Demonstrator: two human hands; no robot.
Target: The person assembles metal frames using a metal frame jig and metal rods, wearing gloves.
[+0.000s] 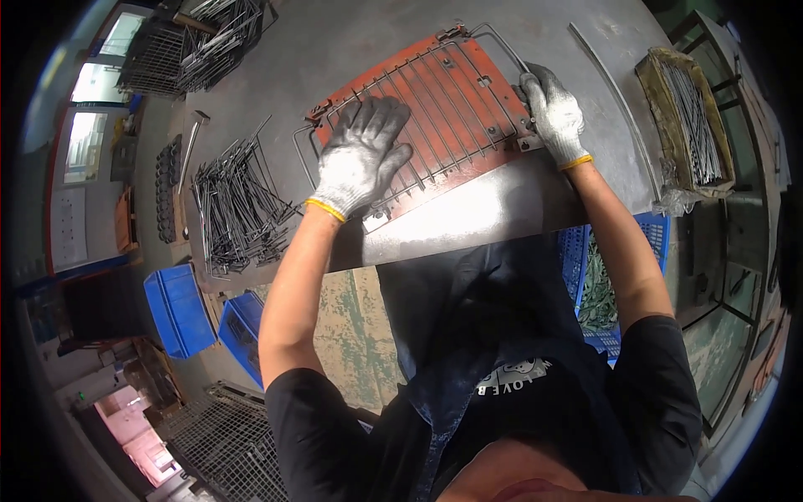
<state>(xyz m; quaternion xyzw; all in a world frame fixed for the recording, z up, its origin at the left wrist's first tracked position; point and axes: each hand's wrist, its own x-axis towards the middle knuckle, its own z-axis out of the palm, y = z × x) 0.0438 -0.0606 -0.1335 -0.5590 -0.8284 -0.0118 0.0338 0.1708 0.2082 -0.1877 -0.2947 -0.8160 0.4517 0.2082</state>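
Note:
An orange-red metal plate (464, 88) with small clamps and stops lies on the grey workbench, tilted up to the right. Across it run several thin parallel metal wires (424, 107), like a rack. My left hand (361, 155), in a white and grey glove, rests on the plate's left part with its fingers stretched out flat over the wires. Beyond its wrist, a bent wire loop (303, 157) sticks out at the left edge. At the right end, my gloved right hand (554, 113) has its fingers curled round a bent wire rod (499, 39); its fingertips are partly hidden.
A heap of bent wires (238, 205) lies on the bench's left, beside a hammer (194, 138). More wires (222, 42) sit far left. A long metal strip (615, 96) and a box of rods (690, 125) are on the right. Blue bins (177, 309) stand below the bench edge.

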